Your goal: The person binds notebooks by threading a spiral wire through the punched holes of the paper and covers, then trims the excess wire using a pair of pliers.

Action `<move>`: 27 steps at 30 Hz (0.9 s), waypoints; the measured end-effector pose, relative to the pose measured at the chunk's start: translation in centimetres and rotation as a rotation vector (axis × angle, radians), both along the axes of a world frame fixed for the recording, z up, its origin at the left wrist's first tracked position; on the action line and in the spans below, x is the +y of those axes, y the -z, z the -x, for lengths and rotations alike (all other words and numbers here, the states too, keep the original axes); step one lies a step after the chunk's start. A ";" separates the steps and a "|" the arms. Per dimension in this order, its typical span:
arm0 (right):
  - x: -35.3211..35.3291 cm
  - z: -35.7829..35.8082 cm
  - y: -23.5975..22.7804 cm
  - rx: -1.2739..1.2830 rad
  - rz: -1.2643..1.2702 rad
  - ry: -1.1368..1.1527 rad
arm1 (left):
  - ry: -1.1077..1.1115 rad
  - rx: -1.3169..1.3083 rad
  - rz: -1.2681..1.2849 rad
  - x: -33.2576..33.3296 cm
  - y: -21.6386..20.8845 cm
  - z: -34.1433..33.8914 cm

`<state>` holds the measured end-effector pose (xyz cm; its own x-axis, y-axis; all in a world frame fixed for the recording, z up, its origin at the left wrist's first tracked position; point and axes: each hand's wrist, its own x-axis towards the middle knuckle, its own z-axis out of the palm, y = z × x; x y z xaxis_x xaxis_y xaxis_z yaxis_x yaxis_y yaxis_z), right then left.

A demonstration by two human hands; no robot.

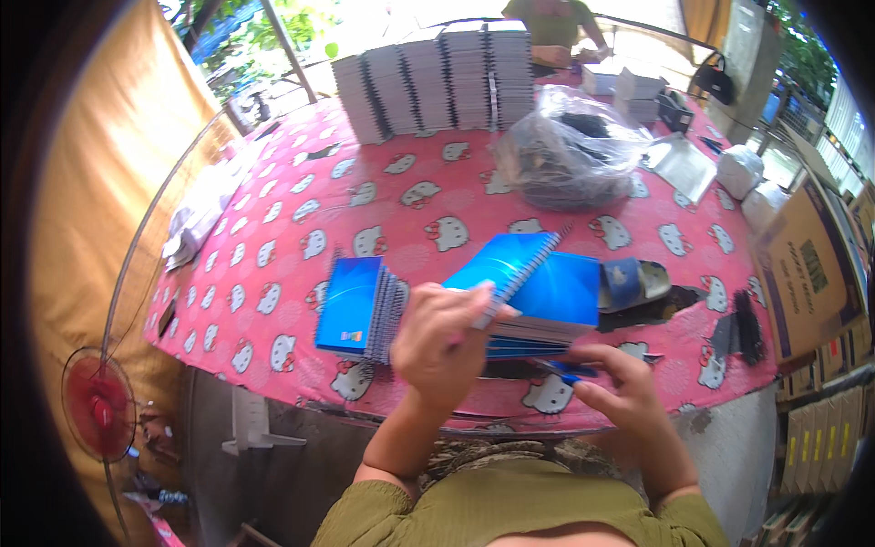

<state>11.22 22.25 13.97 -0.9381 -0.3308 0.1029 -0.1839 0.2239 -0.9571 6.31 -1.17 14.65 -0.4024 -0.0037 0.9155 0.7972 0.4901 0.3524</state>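
Pinched in my left hand [439,339] is a spiral-bound blue notebook [504,260], tilted, its wire coil facing right. It overlaps a pile of blue-covered books [572,284], whose page edges face me. My right hand [622,390] is at the near right corner of this pile, fingers curled around a small blue-handled tool [571,372]. Its working end is partly hidden, so I cannot make out its exact kind. Left of my left hand lies a stack of blue spiral notebooks [350,305], coils toward the right.
Tall stacks of bound books [428,82] stand at the back of the pink patterned tablecloth [392,205]. A clear plastic bag [574,155] of dark items sits before them. A slipper [638,281] lies right of the pile. Cardboard boxes [811,264] line the right; another person [556,27] is opposite.
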 end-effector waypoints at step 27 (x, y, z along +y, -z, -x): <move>-16.8 4.1 1.3 0.585 0.250 -0.261 | -0.370 -0.596 -0.303 -17.3 3.0 -1.1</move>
